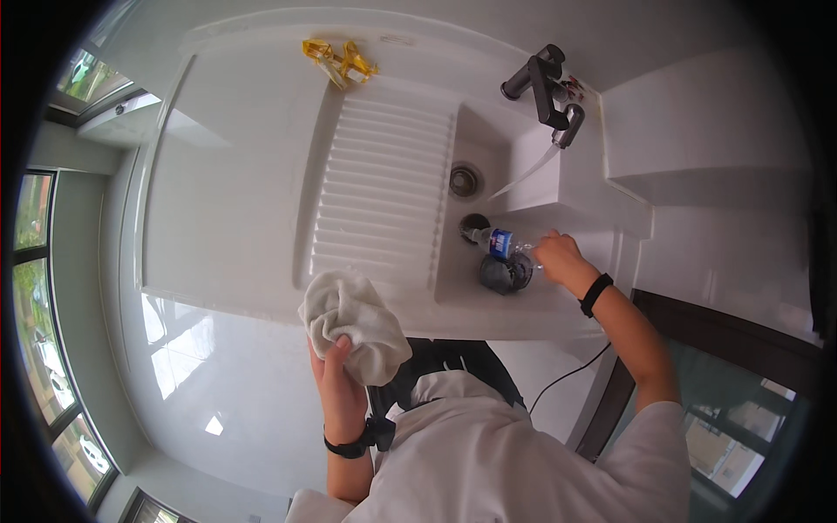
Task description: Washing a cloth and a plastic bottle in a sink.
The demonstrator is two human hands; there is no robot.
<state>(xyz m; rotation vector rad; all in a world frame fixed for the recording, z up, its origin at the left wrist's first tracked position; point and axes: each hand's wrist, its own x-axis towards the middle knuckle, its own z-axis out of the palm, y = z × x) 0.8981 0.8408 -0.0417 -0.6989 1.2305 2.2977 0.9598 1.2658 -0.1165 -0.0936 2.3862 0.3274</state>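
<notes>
Left hand: the left hand (336, 383) grips a crumpled white cloth (353, 322), fingers (342, 347) closed into its folds, near the near edge of the sink unit.
Right hand: the right hand (558, 259) holds a clear plastic bottle (499, 243) with a blue label by its base, fingers closed around it; a black band sits on each wrist.
Bottle: tilted almost flat over the sink basin (488, 174), its mouth pointing left toward a dark round opening in the basin floor.
Dark object: a dark round thing (504, 274) lies just near of the bottle in the basin; what it is cannot be told.
Drain: a metal drain (463, 181) sits farther back in the basin.
Tap: a black tap (545, 83) stands at the far right, a thin stream running from its spout.
Drainboard: a ribbed white drainboard (384, 187) lies left of the basin.
Far edge: a yellow object (338, 61) rests on the table (227, 192), far of the drainboard.
</notes>
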